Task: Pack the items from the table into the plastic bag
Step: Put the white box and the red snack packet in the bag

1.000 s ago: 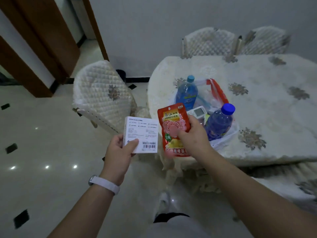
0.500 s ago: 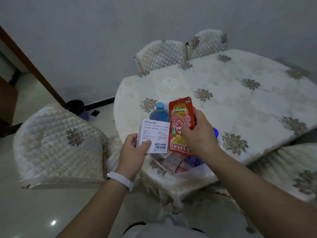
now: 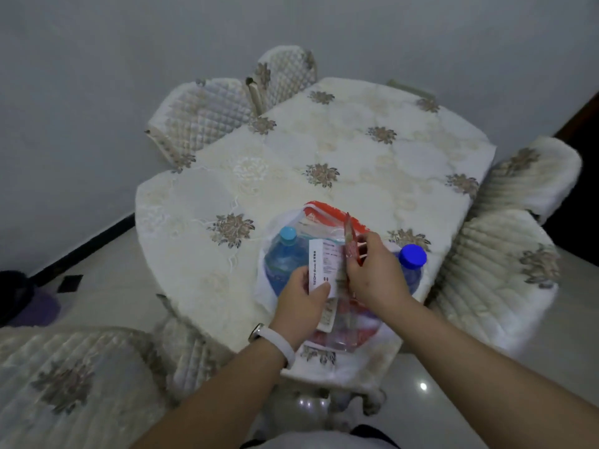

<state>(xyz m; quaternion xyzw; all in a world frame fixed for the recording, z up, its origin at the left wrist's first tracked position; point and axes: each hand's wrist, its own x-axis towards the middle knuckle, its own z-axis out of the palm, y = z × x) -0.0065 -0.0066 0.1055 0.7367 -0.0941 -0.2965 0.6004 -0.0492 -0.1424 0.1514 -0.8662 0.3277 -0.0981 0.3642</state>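
My left hand (image 3: 299,303) grips a white box (image 3: 325,267) with printed text, held on edge over the plastic bag (image 3: 327,212). Beside it, my right hand (image 3: 376,273) pinches a red snack packet (image 3: 350,241), seen edge-on and touching the box. The bag is clear with a red rim and lies open at the table's near edge. A blue bottle with a light blue cap (image 3: 285,257) stands at the bag's left. Right of my right hand is a second bottle with a dark blue cap (image 3: 411,257). My hands hide the bag's middle.
The table (image 3: 324,147) wears a cream cloth with flower motifs. Quilted chairs ring it: two at the far left (image 3: 207,115), two on the right (image 3: 496,273), one at the near left (image 3: 74,380). A dark object (image 3: 16,293) stands on the tiled floor at left.
My view has swung right and down over the table. Both hands have moved the box and the packet forward and lower, over the bag, and turned them edge-on.
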